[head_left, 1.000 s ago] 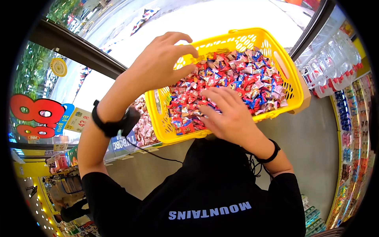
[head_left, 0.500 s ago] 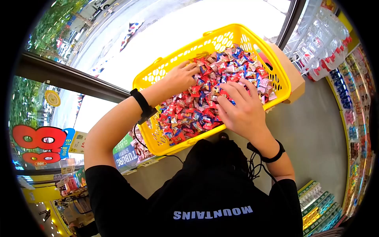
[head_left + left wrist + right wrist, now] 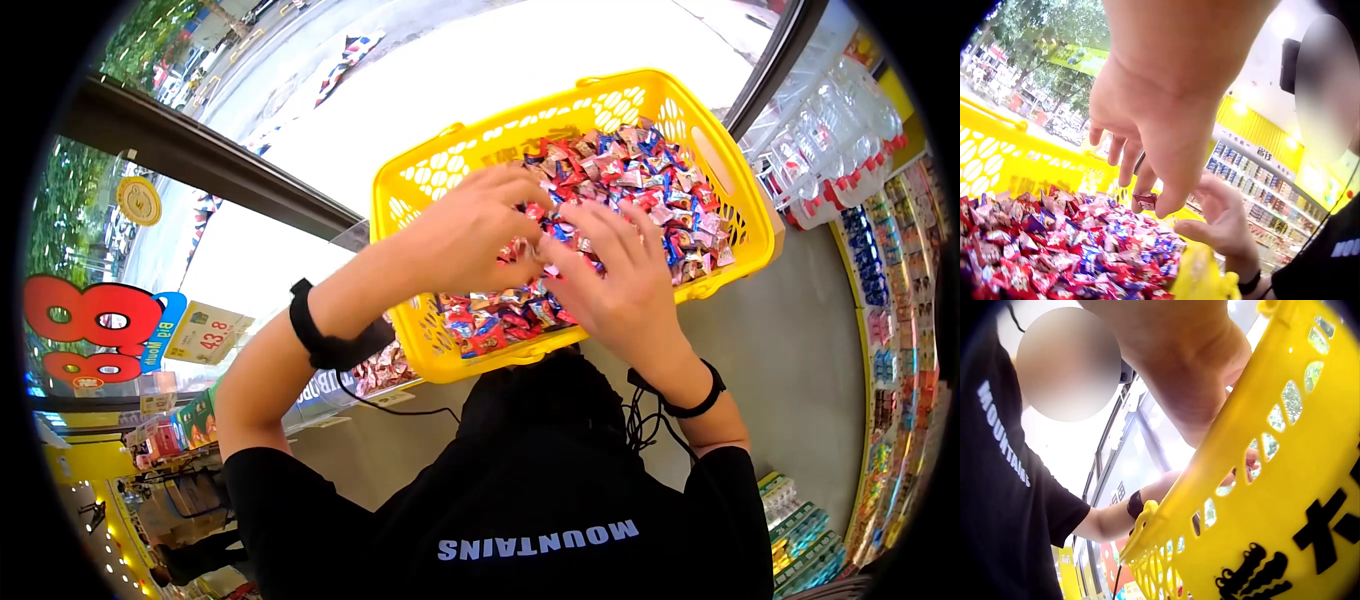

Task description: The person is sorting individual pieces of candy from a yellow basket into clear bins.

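A yellow basket (image 3: 480, 135) holds a heap of small wrapped candies (image 3: 640, 170) in red, blue and pink. My left hand (image 3: 475, 230) is over the heap, and in the left wrist view its thumb and finger pinch one wrapped candy (image 3: 1145, 200). My right hand (image 3: 620, 285) hovers at the near side of the basket, its fingers loosely bent and spread from the thumb. The fingertips of both hands come close together above the candies. In the right wrist view the basket's wall hides most of the right hand's fingers.
A window frame (image 3: 220, 155) runs behind the basket, with a bright street beyond. More pink wrapped candies (image 3: 385, 370) lie by the basket's left. Bottled drinks (image 3: 830, 150) and stocked shelves (image 3: 900, 350) stand at the right. Cables (image 3: 650, 425) hang from the wrists.
My left hand first dipped from above the basket's left side into the candies, then came up and right toward my right hand with a candy pinched. The right hand stayed over the near side.
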A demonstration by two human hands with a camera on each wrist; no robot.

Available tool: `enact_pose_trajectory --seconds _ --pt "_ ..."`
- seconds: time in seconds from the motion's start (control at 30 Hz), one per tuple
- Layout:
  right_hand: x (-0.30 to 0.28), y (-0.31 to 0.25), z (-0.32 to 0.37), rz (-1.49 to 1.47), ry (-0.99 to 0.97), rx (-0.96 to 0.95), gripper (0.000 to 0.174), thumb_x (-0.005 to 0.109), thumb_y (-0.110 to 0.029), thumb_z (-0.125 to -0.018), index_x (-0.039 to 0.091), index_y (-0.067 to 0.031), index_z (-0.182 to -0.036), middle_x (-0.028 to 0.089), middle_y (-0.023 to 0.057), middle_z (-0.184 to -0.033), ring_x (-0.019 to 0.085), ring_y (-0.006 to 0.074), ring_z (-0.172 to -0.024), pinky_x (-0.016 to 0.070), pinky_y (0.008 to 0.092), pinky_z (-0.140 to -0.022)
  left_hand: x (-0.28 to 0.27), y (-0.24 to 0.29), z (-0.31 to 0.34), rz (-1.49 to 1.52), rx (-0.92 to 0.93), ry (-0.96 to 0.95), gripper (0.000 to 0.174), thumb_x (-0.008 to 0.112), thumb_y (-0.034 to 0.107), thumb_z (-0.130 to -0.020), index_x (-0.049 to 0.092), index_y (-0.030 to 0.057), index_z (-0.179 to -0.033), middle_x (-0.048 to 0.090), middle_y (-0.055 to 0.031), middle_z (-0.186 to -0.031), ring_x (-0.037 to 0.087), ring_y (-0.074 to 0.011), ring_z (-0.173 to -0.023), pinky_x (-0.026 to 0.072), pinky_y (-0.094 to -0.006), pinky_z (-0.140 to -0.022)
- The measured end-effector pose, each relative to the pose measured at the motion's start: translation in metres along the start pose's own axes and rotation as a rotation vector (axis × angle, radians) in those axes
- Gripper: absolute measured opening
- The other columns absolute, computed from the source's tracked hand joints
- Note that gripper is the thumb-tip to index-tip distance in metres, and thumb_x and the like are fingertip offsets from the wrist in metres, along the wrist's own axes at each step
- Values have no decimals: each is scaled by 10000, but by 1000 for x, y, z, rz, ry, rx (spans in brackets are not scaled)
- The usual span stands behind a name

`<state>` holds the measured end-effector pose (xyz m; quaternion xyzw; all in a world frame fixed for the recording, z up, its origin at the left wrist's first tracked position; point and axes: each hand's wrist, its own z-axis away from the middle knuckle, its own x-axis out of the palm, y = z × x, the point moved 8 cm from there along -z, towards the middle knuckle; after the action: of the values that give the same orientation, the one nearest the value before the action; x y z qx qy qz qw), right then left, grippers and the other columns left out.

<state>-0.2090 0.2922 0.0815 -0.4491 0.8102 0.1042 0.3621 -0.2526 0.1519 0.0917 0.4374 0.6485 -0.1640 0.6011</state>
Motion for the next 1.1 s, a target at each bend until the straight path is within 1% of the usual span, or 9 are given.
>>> enact_pose_trajectory --seconds 0.07,0.23,0.4,0.6,0.83,0.93,0.97,1.07,1.1 --pt "5 -25 -6 13 2 -105 277 763 -166 -878 752 -79 -1140 695 120 -1329 649 299 -1265 479 564 -1116 -8 14 24 23 -23 18 261 845 147 -791 791 18 -1012 677 -194 -1320 596 -395 -1338 460 -503 -1184" --pt "16 -88 -22 -42 -9 -261 225 750 -155 -860 778 -39 -1051 712 122 -1305 667 295 -1251 499 561 -1106 -26 17 103 153 -164 -1 290 844 151 -847 783 40 -1108 675 -185 -1359 575 -401 -1374 447 -518 -1188" --pt "35 -138 -36 -73 -32 -369 178 749 -161 -845 782 -34 -965 716 129 -1300 667 311 -1258 497 566 -1116 -38 25 161 154 -314 45 250 819 230 -898 811 33 -1051 714 -185 -1311 595 -402 -1356 481 -506 -1153" --pt "56 -175 -46 -96 -257 -431 197 703 -169 -888 770 0 -965 679 129 -1320 618 336 -1318 472 553 -1138 -32 22 218 232 -418 176 241 803 240 -929 807 43 -1068 707 -153 -1300 579 -390 -1366 467 -522 -1141" --pt "78 -198 -41 -50 -348 -518 204 714 -176 -896 781 -7 -988 676 119 -1294 612 333 -1313 451 552 -1156 -4 15 258 220 -494 327 255 810 302 -922 763 93 -1061 678 -99 -1344 553 -375 -1388 312 -642 -1248" --pt "89 -203 -37 -73 -380 -518 195 714 -174 -894 779 -7 -970 674 126 -1300 610 335 -1312 449 560 -1155 13 9 272 286 -531 331 257 810 297 -913 753 96 -1063 666 -89 -1348 539 -373 -1403 306 -636 -1254" --pt "92 -201 -34 -71 -413 -515 215 713 -176 -893 771 -8 -1014 664 135 -1332 604 334 -1321 445 563 -1157 17 7 276 330 -542 360 242 808 303 -908 739 110 -1036 659 -83 -1341 522 -367 -1425 280 -639 -1270" --pt "105 -193 -29 -89 -477 -453 269 706 -175 -893 748 -20 -1110 647 145 -1377 594 329 -1335 444 560 -1156 21 -2 292 134 -597 373 221 809 301 -896 726 127 -1003 659 -83 -1333 507 -365 -1443 244 -659 -1281" --pt "105 -190 -30 -52 -531 -440 320 746 -178 -902 730 -75 -1205 639 131 -1416 589 327 -1359 441 547 -1170 24 -9 302 -15 -616 407 203 811 296 -878 714 144 -972 654 -74 -1349 488 -360 -1467 196 -681 -1293"
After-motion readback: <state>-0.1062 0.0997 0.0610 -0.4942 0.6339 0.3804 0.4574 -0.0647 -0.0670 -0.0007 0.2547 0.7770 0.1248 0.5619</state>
